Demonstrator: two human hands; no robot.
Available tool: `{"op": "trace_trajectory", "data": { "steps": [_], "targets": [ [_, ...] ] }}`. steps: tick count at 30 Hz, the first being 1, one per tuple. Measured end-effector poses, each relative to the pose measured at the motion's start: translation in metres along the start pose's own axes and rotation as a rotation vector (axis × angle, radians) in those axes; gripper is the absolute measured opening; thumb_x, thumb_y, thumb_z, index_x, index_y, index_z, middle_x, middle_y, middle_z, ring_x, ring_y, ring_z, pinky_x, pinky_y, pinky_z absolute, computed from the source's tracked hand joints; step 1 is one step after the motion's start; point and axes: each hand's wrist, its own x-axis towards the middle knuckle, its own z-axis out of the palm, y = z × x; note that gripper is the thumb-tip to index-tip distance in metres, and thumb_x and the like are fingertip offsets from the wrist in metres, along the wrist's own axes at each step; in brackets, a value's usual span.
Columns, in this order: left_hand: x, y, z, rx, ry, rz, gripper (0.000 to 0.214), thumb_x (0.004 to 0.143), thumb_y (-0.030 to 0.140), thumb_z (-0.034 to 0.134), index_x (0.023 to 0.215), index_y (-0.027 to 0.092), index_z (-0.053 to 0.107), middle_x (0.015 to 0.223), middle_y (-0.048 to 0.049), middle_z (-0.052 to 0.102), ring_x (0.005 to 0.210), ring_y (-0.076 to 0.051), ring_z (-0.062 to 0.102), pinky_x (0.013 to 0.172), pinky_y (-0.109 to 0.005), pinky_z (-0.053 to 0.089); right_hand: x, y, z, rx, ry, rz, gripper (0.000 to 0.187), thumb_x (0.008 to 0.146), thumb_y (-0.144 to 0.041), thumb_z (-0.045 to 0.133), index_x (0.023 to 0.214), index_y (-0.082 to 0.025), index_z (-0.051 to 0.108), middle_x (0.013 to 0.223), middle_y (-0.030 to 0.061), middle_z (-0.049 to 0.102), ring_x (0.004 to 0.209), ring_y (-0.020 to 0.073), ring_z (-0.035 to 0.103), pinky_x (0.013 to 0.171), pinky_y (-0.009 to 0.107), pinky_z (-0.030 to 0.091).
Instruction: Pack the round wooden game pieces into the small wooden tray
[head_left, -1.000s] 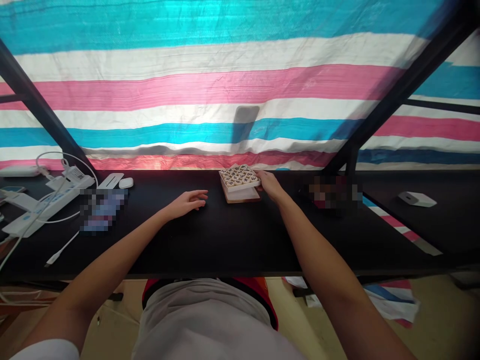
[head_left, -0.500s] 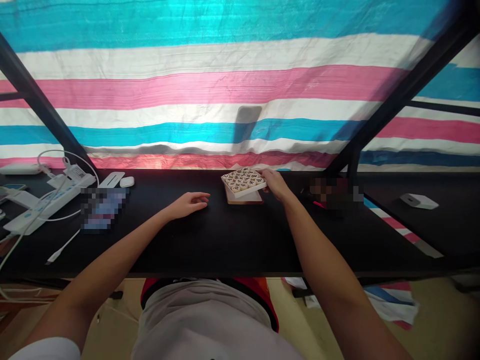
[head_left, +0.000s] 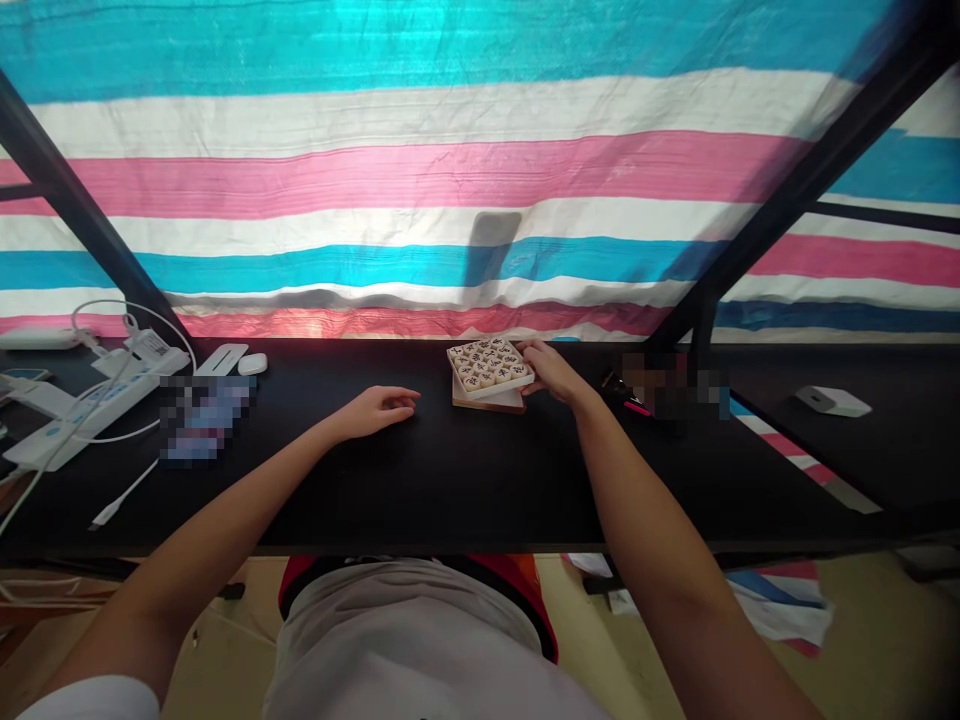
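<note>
A shallow white tray [head_left: 517, 386] holds several round, cream Chinese chess pieces [head_left: 486, 364] with dark characters, packed in rows. My right hand [head_left: 549, 370] grips the tray at its right edge; some of those fingers are hidden behind it. Under the tray, a brown-edged flat box part [head_left: 495, 402] lies on the black desk, mostly covered. My left hand [head_left: 377, 410] rests on the desk to the left of the tray, apart from it. It holds nothing, with loosely bent fingers and the thumb apart.
At the left are a white power strip [head_left: 97, 408] with cables, a white earbud case [head_left: 253, 364] and a blurred-out flat item [head_left: 206, 425]. Blurred dark items [head_left: 660, 390] lie at the right, near a white adapter [head_left: 833, 401]. A striped sheet [head_left: 420, 180] hangs behind the desk.
The tray has turned slightly and shifted a little to the right over the box part, with my right hand still on its edge. My left hand has hardly moved.
</note>
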Motion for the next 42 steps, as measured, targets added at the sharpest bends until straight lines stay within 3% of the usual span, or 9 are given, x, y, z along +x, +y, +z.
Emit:
{"op": "trace_trajectory", "data": {
  "steps": [11,15,21,24,28,31,35,39,42],
  "targets": [
    [-0.001,-0.001,-0.001,0.025,-0.016,-0.018,0.05,0.081,0.049,0.055,0.117,0.016,0.062,0.101,-0.0082,0.068,0.091,-0.022,0.062,0.082,-0.032,0.048,-0.001,0.001,0.006,-0.439,0.01,-0.085,0.046,0.075,-0.026,0.055,0.121,-0.017,0.055,0.081,0.0089,0.067,0.049,0.015,0.057,0.042,0.024,0.045],
    [-0.001,-0.001,-0.001,0.029,-0.024,-0.028,0.05,0.081,0.049,0.054,0.117,0.015,0.061,0.098,-0.0084,0.068,0.09,-0.021,0.062,0.081,-0.031,0.048,0.0,0.003,0.007,-0.474,-0.011,-0.092,0.044,0.071,-0.025,0.059,0.114,-0.017,0.06,0.093,0.012,0.067,0.059,0.0172,0.059,0.044,0.024,0.046],
    [-0.001,0.0,0.0,0.035,-0.021,-0.032,0.049,0.081,0.049,0.053,0.116,0.016,0.062,0.097,-0.0074,0.068,0.088,-0.021,0.062,0.081,-0.031,0.048,-0.001,0.003,0.006,-0.432,-0.05,-0.061,0.048,0.067,-0.023,0.064,0.114,-0.018,0.059,0.089,0.0084,0.065,0.062,0.0162,0.059,0.047,0.023,0.047],
    [-0.001,0.0,0.0,0.039,-0.014,-0.036,0.049,0.081,0.049,0.054,0.116,0.016,0.062,0.096,-0.0073,0.068,0.088,-0.021,0.062,0.081,-0.031,0.048,0.001,0.005,0.006,-0.486,-0.073,-0.106,0.048,0.068,-0.024,0.063,0.115,-0.017,0.058,0.093,0.0084,0.063,0.07,0.0173,0.059,0.056,0.025,0.05],
    [-0.001,0.002,0.0,0.08,0.031,-0.033,0.049,0.081,0.048,0.053,0.117,0.017,0.061,0.099,-0.0067,0.067,0.085,-0.02,0.061,0.08,-0.03,0.047,0.004,0.008,0.013,-0.566,-0.069,-0.263,0.041,0.069,-0.02,0.061,0.11,-0.015,0.061,0.113,0.0115,0.058,0.093,0.0197,0.058,0.083,0.029,0.048],
    [-0.001,0.005,0.0,0.13,0.077,-0.052,0.054,0.081,0.048,0.051,0.125,0.017,0.056,0.107,-0.0073,0.065,0.084,-0.019,0.059,0.078,-0.03,0.047,0.0,0.006,0.025,-0.494,-0.114,-0.276,0.042,0.071,-0.019,0.059,0.112,-0.015,0.059,0.125,0.0124,0.052,0.092,0.0179,0.06,0.084,0.03,0.047],
    [-0.001,0.009,0.0,0.163,0.088,-0.048,0.059,0.085,0.049,0.046,0.135,0.017,0.047,0.109,-0.0078,0.065,0.086,-0.02,0.059,0.081,-0.032,0.045,-0.011,-0.002,0.043,-0.333,-0.24,-0.27,0.04,0.073,-0.016,0.055,0.113,-0.018,0.056,0.12,0.0075,0.06,0.09,0.0156,0.061,0.078,0.027,0.049],
    [-0.001,0.006,-0.002,0.193,0.129,-0.026,0.053,0.087,0.052,0.043,0.126,0.018,0.056,0.116,-0.0075,0.062,0.095,-0.023,0.057,0.086,-0.032,0.043,-0.016,-0.006,0.055,-0.209,-0.241,-0.251,0.043,0.072,-0.013,0.054,0.114,-0.018,0.055,0.123,0.0096,0.059,0.094,0.017,0.061,0.075,0.028,0.051],
    [-0.001,0.004,-0.002,0.216,0.118,-0.018,0.052,0.085,0.054,0.045,0.121,0.018,0.061,0.112,-0.0071,0.062,0.087,-0.021,0.058,0.08,-0.031,0.045,-0.016,-0.006,0.058,-0.135,-0.234,-0.211,0.047,0.072,-0.012,0.054,0.119,-0.017,0.051,0.119,0.0117,0.061,0.096,0.0181,0.061,0.073,0.029,0.052]
  ]
}}
